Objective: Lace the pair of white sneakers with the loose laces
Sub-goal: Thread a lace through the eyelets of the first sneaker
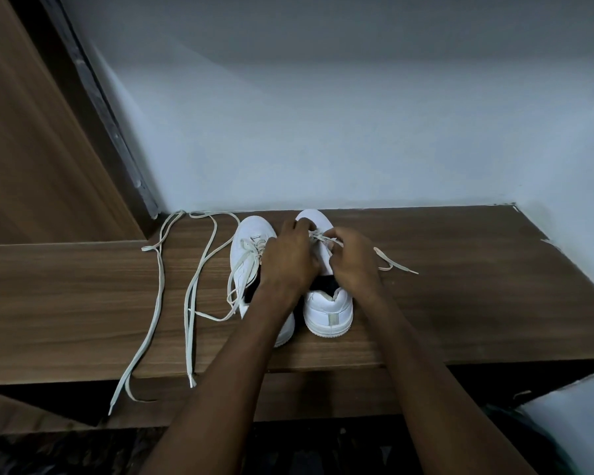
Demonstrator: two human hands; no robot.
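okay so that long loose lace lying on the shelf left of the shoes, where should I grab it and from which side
Pinch the loose lace at its tipped end, near the front edge of the wooden shelf, coming from above on the near side. That end lies free, apart from the left sneaker, and its stiff tip is probably what goes through the eyelets. Both hands, left and right, are busy on the right sneaker.

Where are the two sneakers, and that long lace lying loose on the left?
Left sneaker (254, 231): head view, on its white toe.
Right sneaker (330, 308): head view, on its heel.
Loose lace (159, 272): head view, midway along the strand.
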